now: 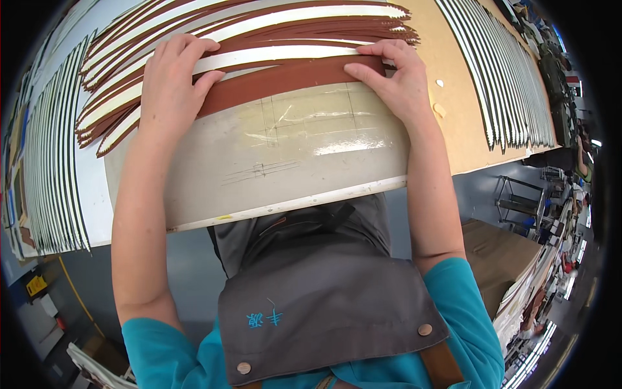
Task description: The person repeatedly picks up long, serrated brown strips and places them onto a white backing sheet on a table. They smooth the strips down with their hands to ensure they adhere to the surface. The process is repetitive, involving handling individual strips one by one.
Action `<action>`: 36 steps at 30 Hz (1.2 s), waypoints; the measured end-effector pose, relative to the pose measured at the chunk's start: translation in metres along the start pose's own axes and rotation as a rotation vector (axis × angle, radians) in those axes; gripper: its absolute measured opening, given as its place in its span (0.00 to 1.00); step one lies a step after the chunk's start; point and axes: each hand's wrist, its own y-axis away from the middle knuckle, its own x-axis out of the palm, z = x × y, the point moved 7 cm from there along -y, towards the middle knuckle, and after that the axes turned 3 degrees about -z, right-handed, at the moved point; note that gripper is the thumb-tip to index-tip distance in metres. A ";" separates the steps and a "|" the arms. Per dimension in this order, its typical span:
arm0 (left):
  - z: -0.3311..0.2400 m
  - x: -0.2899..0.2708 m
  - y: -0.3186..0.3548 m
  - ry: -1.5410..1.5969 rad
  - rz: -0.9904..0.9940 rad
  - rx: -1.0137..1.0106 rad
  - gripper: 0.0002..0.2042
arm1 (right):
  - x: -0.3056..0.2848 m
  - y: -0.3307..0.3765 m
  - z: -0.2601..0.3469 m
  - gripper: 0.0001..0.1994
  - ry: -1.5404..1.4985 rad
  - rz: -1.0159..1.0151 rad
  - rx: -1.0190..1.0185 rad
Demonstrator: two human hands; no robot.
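A wide reddish-brown strip (pixel 278 83) with a white band along its far side lies across a clear sheet (pixel 214 159) on the table. My left hand (pixel 175 84) holds it at the left, thumb on the near side and index finger on the far side. My right hand (pixel 398 78) holds the strip's right end in the same way, thumb and fingers curled over it. Beyond both hands spreads a pile of brown-and-cream strips (pixel 291 23) with jagged ends, touching the held one. Part of the held strip is hidden under my left hand.
Rows of black-and-white strips lie at the left (pixel 55 142) and right (pixel 499 84). Small cream scraps (pixel 440 110) rest on the tan board (pixel 453 139). The table's front edge (pixel 291 205) runs before my apron (pixel 324 305). A dark metal rack (pixel 520 200) stands at right.
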 end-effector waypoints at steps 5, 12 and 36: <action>0.005 0.006 -0.006 0.021 0.052 -0.049 0.14 | -0.004 0.002 0.005 0.21 0.071 0.042 -0.128; 0.024 0.008 -0.004 0.200 -0.012 -0.183 0.10 | -0.006 0.003 0.016 0.22 0.192 0.050 -0.220; -0.085 -0.171 0.018 0.393 0.038 -0.041 0.06 | -0.020 0.004 0.053 0.45 -0.371 0.022 -0.320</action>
